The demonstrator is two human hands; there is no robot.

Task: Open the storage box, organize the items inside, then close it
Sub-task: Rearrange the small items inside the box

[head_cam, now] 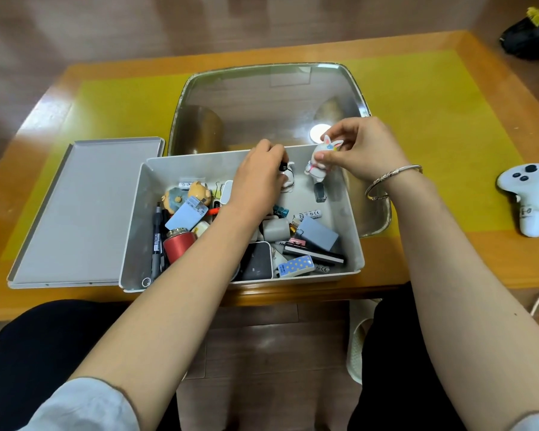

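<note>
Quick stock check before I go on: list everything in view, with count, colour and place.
storage box: one, grey, open, table's near edge
lid: one, grey, flat on the table left of the box
rabbit figurine: one, white, held above the box's far right corner
red spool: one, box's left part
pens: at least two, dark, along the box's left wall
dotted blue case: one, box's near right
metal tray: one, silver, behind the box
controller: one, white, table's right
table: one, orange with a yellow mat
left hand: reaching into the box, pinching a small dark item
right hand: fingers pinching the figurine
</note>
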